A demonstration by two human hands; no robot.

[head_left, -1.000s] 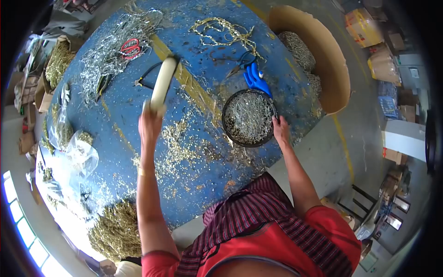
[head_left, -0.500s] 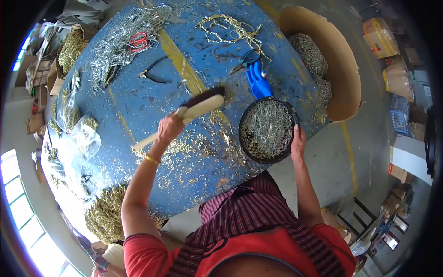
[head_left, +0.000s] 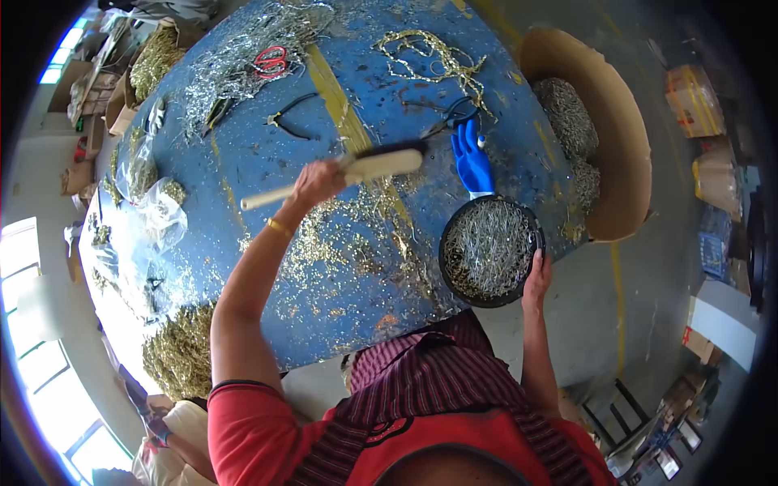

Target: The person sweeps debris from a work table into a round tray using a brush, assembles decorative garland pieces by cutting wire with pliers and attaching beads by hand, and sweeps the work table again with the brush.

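In the head view, my left hand (head_left: 318, 183) is closed around the handle of a bench brush (head_left: 387, 167) with a pale wooden back. Its dark bristles face the far side, at the blue tabletop's yellow stripe; whether they touch is blurred. Gold and silver scraps (head_left: 320, 251) lie scattered on the near side of the brush. My right hand (head_left: 537, 282) grips the right rim of a round black tray (head_left: 445, 267) at the table's right edge. Silvery tinsel clippings (head_left: 491, 243) fill the tray, with some gold ones among them. A blue glove (head_left: 473, 166) lies just beyond it.
Pliers (head_left: 292, 118), another dark-handled tool (head_left: 460, 113) and red-handled scissors (head_left: 271, 62) lie farther back, near silver tinsel (head_left: 231, 77) and a gold garland (head_left: 421, 61). A large cardboard box (head_left: 626, 146) stands right; gold tinsel (head_left: 182, 352) is piled at the near left.
My left hand and the brush have moved away from me across the tabletop, and the handle now lies more level. My right hand keeps its hold on the tray. The view has shifted slightly.
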